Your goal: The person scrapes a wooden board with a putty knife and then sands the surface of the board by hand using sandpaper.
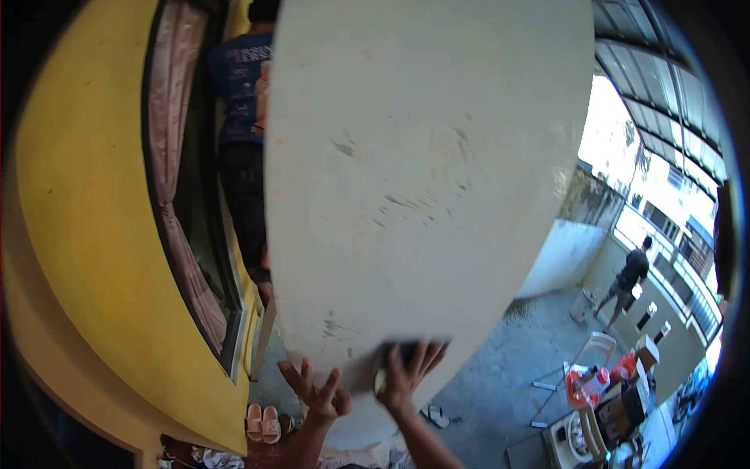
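A tall pale wall or pillar face (437,258) with dark scuff marks fills the middle of the head view. Low on it, my right hand (405,374) presses a dark flat block (436,344) against the surface, its fingers spread over the block's back. To the left, my left hand (319,393) is raised near the wall with its fingers apart and nothing in it. What the underside of the block looks like is hidden.
On the left are a yellow wall (86,156), a curtained window (168,102) and a person in blue (242,86). Pink slippers (263,424) lie below. At right stand another person (631,270), a bucket (582,305), chairs (601,344) and a cluttered table.
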Demonstrator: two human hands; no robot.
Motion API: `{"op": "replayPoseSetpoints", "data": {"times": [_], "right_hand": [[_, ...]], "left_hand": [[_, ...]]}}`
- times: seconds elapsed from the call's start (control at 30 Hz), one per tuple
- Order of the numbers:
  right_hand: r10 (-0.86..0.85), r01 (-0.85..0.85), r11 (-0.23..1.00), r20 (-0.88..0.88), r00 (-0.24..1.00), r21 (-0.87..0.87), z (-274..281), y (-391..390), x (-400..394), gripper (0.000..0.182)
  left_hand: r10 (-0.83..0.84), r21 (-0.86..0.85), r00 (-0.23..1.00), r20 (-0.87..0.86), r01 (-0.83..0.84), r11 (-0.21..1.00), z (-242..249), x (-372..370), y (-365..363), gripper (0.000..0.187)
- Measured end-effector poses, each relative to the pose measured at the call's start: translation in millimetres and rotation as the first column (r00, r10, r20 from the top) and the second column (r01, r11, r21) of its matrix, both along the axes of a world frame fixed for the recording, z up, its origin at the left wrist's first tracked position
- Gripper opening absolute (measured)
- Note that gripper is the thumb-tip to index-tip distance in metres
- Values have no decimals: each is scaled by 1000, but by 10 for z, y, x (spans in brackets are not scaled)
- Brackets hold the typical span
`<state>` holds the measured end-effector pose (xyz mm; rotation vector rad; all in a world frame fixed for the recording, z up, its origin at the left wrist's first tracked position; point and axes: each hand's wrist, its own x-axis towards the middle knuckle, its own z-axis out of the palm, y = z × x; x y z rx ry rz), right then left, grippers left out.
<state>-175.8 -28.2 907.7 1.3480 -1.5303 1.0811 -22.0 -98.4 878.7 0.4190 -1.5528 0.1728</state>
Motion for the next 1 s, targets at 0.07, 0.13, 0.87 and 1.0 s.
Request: {"op": "replayPoseSetpoints", "data": {"times": [0.07,0.13,0.87,1.0], "right_hand": [[-44,56,993,120,992,-102,1100,15,52,65],[-84,93,989,83,993,-112,1542,53,-32,67],[11,26,982,195,981,-186,645,110,-290,65],[-78,105,984,182,980,-147,1360,151,-357,66]], "left_hand": [[101,30,995,10,-102,994,95,-26,47,48],[80,17,997,13,-80,997,158,-38,56,48],[33,-59,997,-71,-37,998,32,-33,-57,38],[96,-35,987,-127,-101,994,2,-140,-94,39]]}}
